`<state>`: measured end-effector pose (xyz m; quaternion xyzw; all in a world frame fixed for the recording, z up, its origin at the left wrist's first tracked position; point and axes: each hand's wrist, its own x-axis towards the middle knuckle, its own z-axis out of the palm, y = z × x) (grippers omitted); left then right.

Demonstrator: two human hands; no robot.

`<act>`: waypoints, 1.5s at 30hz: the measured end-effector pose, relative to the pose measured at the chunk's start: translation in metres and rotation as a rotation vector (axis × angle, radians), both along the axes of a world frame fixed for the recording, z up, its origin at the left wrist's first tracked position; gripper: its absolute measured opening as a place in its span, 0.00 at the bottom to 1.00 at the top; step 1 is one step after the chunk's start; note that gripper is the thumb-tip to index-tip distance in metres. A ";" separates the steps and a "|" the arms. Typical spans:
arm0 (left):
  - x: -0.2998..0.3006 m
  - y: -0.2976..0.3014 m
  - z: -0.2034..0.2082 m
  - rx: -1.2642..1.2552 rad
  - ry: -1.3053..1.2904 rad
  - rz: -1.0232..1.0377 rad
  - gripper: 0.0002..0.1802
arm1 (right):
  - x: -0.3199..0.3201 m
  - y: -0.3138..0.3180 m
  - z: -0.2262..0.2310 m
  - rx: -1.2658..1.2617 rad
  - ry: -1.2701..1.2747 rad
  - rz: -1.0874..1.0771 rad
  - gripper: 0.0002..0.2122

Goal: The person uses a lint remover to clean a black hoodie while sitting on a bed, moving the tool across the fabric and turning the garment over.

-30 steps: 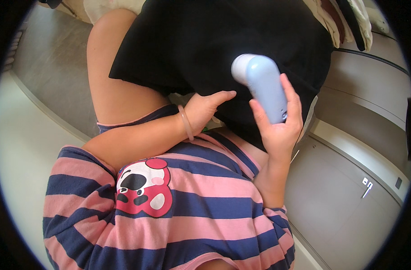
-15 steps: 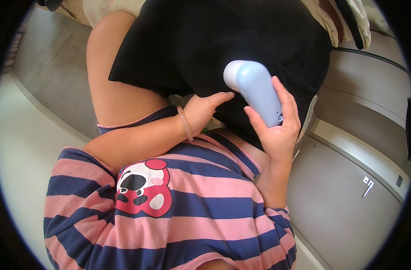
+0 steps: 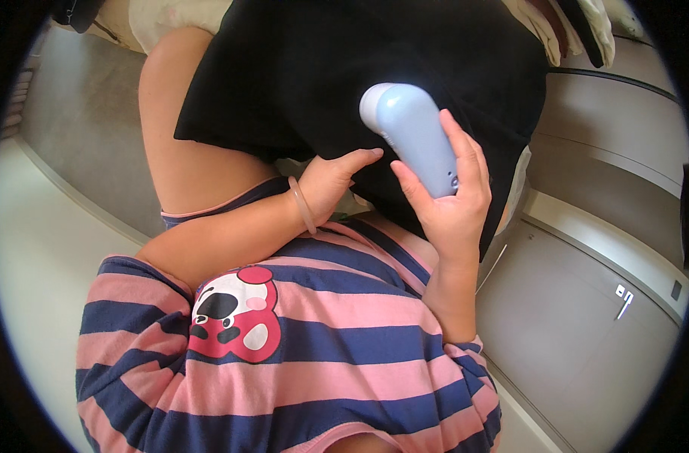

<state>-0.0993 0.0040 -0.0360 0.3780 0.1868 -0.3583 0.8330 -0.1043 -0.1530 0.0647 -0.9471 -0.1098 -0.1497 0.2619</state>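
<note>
Spread over my lap and raised knee is a black garment (image 3: pixel 284 83). My right hand (image 3: pixel 458 200) is closed round the lower end of a light blue fabric shaver (image 3: pixel 424 143). Its round white head (image 3: pixel 372 109) points to the upper left, over the black cloth; whether it touches the cloth I cannot tell. My left hand (image 3: pixel 329 185), with a pale bangle (image 3: pixel 302 205) at the wrist, grips the near edge of the garment. The thumb lies on top of the cloth and the other fingers are hidden beneath it.
On the right stands a grey cabinet (image 3: pixel 563 325) with a small white handle. Pale and dark cloths (image 3: pixel 544 30) hang at the top right. A white surface (image 3: pixel 50 287) curves along the left side, beside a grey floor (image 3: pixel 88 113).
My right hand and the fabric shaver have shifted a little up and to the left over the garment. The left hand keeps its hold on the cloth, slightly higher and further left in view.
</note>
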 end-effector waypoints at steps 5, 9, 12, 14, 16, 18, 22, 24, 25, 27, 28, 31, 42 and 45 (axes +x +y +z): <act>-0.004 -0.004 0.004 -0.081 -0.022 0.060 0.25 | -0.020 -0.026 0.011 -0.037 0.043 -0.139 0.32; -0.003 -0.009 0.007 0.025 -0.023 0.042 0.15 | -0.025 -0.033 0.016 -0.048 0.055 -0.174 0.32; -0.002 0.002 0.014 0.139 0.012 -0.020 0.15 | -0.009 -0.002 0.007 -0.018 0.018 -0.096 0.32; -0.005 0.001 -0.002 0.013 -0.035 -0.003 0.23 | 0.000 0.007 0.001 -0.015 -0.030 -0.019 0.32; -0.006 0.000 0.008 0.120 -0.240 0.018 0.22 | 0.002 0.006 0.004 -0.011 -0.026 -0.004 0.32; -0.003 -0.004 0.010 -0.077 -0.037 0.086 0.20 | -0.004 -0.009 0.006 -0.055 -0.028 -0.078 0.32; -0.004 -0.005 0.001 -0.035 -0.034 -0.019 0.20 | -0.024 -0.029 0.015 -0.118 0.049 -0.185 0.31; -0.004 -0.005 0.004 -0.021 -0.008 -0.016 0.21 | -0.020 -0.026 0.010 -0.094 0.033 -0.155 0.31; -0.003 -0.004 0.005 -0.002 0.017 -0.014 0.21 | -0.016 -0.022 0.007 -0.067 0.017 -0.126 0.31; -0.001 -0.002 0.000 0.002 0.013 -0.027 0.21 | 0.009 -0.016 -0.002 -0.059 -0.062 -0.152 0.31; 0.001 -0.002 -0.001 0.007 0.011 -0.029 0.20 | 0.023 -0.015 -0.006 -0.052 -0.140 -0.167 0.31; 0.004 -0.001 0.012 0.019 0.009 0.008 0.20 | 0.036 -0.018 -0.003 -0.058 -0.130 -0.231 0.31; -0.001 -0.001 0.012 0.001 0.046 -0.014 0.20 | 0.036 -0.011 -0.001 0.074 -0.066 -0.201 0.30; -0.002 0.001 0.007 -0.032 0.027 0.012 0.20 | 0.052 0.001 -0.005 0.092 -0.099 -0.141 0.30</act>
